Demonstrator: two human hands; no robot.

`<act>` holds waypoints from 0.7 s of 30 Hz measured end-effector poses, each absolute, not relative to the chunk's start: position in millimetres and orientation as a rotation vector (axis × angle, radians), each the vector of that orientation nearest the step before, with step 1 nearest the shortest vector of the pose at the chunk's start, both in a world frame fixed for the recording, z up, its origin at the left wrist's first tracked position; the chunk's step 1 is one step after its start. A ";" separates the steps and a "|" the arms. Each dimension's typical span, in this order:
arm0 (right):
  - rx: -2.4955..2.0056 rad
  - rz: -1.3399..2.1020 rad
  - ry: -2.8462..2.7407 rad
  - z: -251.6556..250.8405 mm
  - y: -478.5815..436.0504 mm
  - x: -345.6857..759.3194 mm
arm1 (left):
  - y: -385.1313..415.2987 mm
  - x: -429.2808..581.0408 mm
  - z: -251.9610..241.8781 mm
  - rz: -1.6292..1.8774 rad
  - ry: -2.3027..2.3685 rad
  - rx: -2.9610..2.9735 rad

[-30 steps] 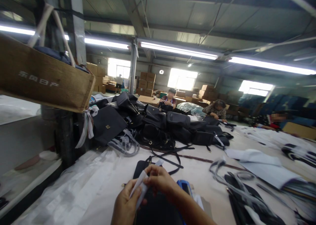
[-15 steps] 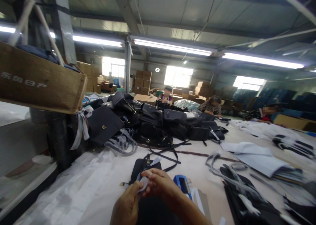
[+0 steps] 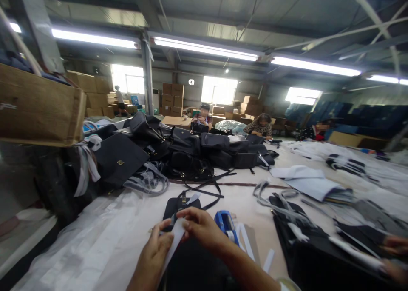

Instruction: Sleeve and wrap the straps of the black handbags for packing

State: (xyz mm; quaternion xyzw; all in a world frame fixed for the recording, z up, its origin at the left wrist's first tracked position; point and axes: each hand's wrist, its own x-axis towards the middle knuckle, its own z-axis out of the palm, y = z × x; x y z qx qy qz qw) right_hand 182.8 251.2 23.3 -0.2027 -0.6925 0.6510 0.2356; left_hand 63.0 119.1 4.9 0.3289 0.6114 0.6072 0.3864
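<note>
My left hand [image 3: 154,250] is closed on a thin white strip [image 3: 175,240], which slants down toward me over a black bag [image 3: 194,263]. My right hand [image 3: 202,230] pinches the upper end of the same strip between thumb and fingers. Behind my fingers, part of a dark strap with a grey wrap shows; its end is hidden. The bag's far end carries a gold-coloured buckle [image 3: 184,200] and a small white tag [image 3: 193,198]. A blue tape dispenser [image 3: 225,223] stands just right of my right hand.
Black bags [image 3: 213,148] are heaped across the table. Clear plastic sleeves [image 3: 86,240] lie left, and loose white strips [image 3: 246,242] lie beside the dispenser. Another black bag [image 3: 314,252] is at right, near another person's hands [image 3: 395,244]. Several people sit beyond the heap.
The view has turned to the right. The white piece, bunched between my fingers before, now shows as a longer flat strip. Another person's hands have appeared at the right edge.
</note>
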 end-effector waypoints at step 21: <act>-1.565 1.267 -1.884 -17.2 259.3 362.7 | 128.2 43.0 -0.7 1.247 1.532 0.803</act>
